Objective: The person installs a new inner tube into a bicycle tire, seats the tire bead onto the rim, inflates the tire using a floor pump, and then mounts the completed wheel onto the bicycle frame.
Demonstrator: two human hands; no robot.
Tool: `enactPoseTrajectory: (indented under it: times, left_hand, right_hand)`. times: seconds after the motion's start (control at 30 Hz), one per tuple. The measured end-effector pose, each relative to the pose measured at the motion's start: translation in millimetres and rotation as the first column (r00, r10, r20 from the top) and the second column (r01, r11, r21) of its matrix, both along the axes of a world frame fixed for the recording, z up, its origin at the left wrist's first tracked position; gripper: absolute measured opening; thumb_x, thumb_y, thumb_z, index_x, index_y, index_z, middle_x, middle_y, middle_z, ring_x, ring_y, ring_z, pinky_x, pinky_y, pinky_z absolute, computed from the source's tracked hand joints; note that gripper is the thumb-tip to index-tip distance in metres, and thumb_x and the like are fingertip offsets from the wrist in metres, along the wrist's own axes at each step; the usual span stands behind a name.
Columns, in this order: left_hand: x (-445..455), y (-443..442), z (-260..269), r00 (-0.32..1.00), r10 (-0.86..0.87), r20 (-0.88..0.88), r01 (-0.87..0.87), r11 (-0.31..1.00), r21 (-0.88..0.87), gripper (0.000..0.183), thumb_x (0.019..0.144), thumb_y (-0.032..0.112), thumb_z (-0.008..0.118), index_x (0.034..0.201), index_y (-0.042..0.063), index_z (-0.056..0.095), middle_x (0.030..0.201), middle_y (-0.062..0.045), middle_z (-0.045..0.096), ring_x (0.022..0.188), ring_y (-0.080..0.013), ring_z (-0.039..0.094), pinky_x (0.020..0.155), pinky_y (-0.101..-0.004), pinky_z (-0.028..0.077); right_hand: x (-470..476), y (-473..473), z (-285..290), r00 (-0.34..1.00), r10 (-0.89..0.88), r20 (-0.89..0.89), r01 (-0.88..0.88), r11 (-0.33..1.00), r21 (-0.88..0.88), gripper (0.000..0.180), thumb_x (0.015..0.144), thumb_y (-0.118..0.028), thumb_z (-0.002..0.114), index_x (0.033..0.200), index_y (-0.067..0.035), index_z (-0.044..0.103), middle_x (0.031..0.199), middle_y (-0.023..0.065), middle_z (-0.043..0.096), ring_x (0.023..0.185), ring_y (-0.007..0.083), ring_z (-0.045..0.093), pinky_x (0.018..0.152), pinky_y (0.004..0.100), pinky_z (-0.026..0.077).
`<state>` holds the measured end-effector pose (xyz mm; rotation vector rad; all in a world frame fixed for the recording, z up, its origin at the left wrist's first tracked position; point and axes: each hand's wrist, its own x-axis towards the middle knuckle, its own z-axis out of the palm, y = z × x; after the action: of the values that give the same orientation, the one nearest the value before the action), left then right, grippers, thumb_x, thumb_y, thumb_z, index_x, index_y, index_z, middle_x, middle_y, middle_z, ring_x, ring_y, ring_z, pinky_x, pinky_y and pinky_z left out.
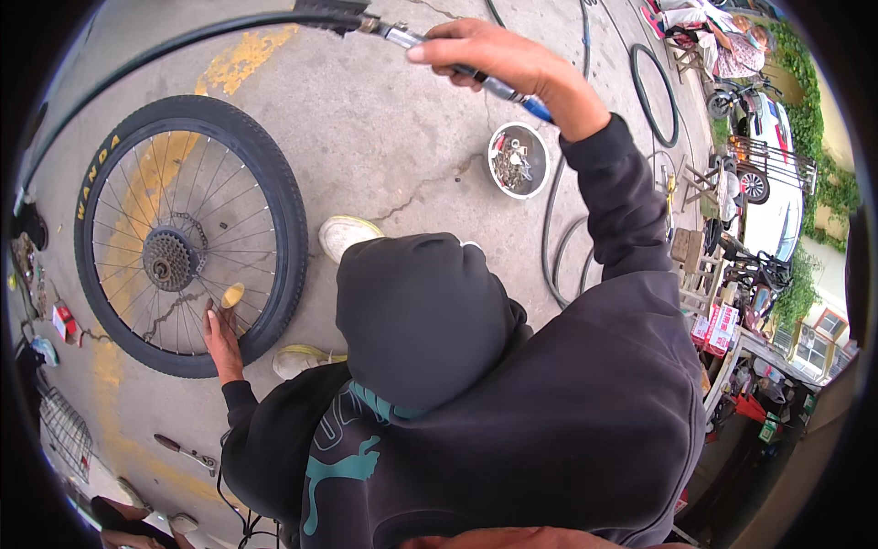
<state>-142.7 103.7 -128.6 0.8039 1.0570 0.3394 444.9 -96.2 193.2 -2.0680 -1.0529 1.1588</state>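
My right hand (480, 58) is raised at the top, its fingers closed around a silver and blue metal air-hose fitting (503, 89). From the fitting's far end a thick black hose (137, 58) curves away to the left rim. A bicycle wheel (293, 206) with a black tyre, cassette (168, 259) and brake disc lies on the concrete, cassette side up. My left hand (223, 336) reaches across the wheel's near edge, fingers at the spokes beside a yellow reflector (232, 296); what they hold is hidden.
A white-rimmed bowl (492, 168) of small metal parts stands on the ground near black hoses (549, 240). A ratchet wrench (185, 453) lies lower left, near a wire basket (66, 425). Seated people (737, 51), a white car (772, 206) and cluttered shelves are at the right.
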Motion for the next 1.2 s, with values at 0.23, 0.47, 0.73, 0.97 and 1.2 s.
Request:
enactPoseTrajectory:
  times: [0.23,0.47,0.73,0.97,1.2]
  left_hand:
    - [11,1,13,0.966,-0.117,-0.232,0.137,0.988,0.069,0.069,0.099,0.018,0.065,0.154,0.005,0.026,0.138,-0.018,0.055,0.127,-0.0236,0.054,0.107,-0.0330,0.042]
    - [-6,-7,23,0.748,-0.446,-0.491,0.641,0.678,0.360,0.088,0.089,0.017,0.075,0.157,0.005,0.021,0.143,-0.024,0.049,0.132,-0.0325,0.049,0.109,-0.0420,0.040]
    - [-6,-38,57,0.417,-0.376,-0.827,0.895,0.326,0.304,0.084,0.080,0.017,0.081,0.150,0.003,0.037,0.144,-0.024,0.047,0.132,-0.0391,0.048,0.109,-0.0436,0.041]
    - [-14,-43,54,0.492,-0.302,-0.817,0.862,0.300,0.408,0.078,0.078,0.020,0.084,0.145,0.006,0.046,0.145,-0.023,0.044,0.134,-0.0415,0.044,0.111,-0.0452,0.039]
    - [-24,-40,62,0.518,-0.094,-0.850,0.842,0.229,0.488,0.088,0.072,0.029,0.089,0.142,0.001,0.044,0.149,-0.025,0.040,0.135,-0.0428,0.042,0.112,-0.0464,0.038]
  right_hand:
    - [139,-230,63,0.867,-0.474,0.155,0.498,0.837,-0.227,0.051,0.098,-0.050,0.056,0.115,-0.004,0.068,0.078,-0.0055,0.055,0.062,0.0041,0.046,0.058,0.0192,0.037]
    - [95,-426,-114,-0.040,-0.993,0.112,0.993,-0.051,-0.105,0.041,0.089,-0.050,0.068,0.094,-0.011,0.056,0.065,0.0031,0.054,0.050,0.0162,0.051,0.047,0.0309,0.042]
    - [9,-453,-312,-0.557,-0.830,-0.024,0.825,-0.550,-0.128,0.049,0.092,-0.059,0.055,0.119,-0.017,0.054,0.101,0.0078,0.055,0.082,0.0250,0.052,0.072,0.0494,0.045]
    - [-56,-344,-221,0.117,-0.307,0.944,0.564,0.804,0.191,0.048,0.097,-0.038,0.062,0.125,0.001,0.056,0.093,0.0194,0.070,0.089,0.0410,0.067,0.084,0.0452,0.051]
    - [-108,-210,-310,0.665,-0.288,0.689,0.562,0.800,-0.209,0.042,0.097,-0.036,0.061,0.114,0.001,0.048,0.099,0.0306,0.066,0.094,0.0488,0.065,0.085,0.0549,0.051]
